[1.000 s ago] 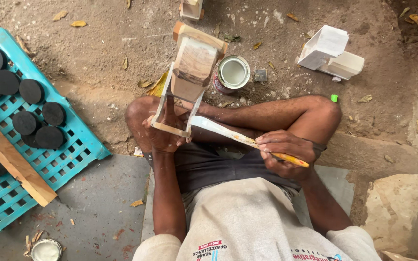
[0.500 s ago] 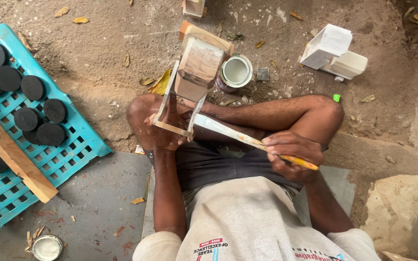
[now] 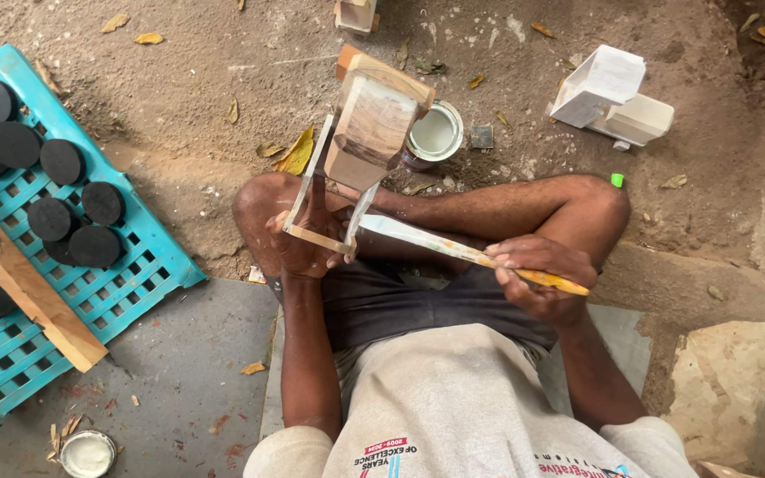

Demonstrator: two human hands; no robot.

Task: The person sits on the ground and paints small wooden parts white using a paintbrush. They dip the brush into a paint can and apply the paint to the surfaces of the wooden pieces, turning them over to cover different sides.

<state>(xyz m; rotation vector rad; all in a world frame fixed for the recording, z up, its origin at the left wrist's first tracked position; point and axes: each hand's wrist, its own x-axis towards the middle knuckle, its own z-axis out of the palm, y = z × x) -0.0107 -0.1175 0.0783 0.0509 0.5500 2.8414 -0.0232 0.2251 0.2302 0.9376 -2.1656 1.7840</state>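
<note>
Above the lap, left hand grips the wooden frame while right hand pinches the brush, seemingly mid-coat; reloading from the tin looks due.

head view | above, facing straight down; close over lap and dirt ground

1. We see a turquoise slatted plastic crate carrying matte black round discs.
2. We hold a pale brown, grain-streaked wooden frame.
3. Our flat brush is white-bladed with a yellow handle.
4. We note a white-filled round paint tin.
</note>
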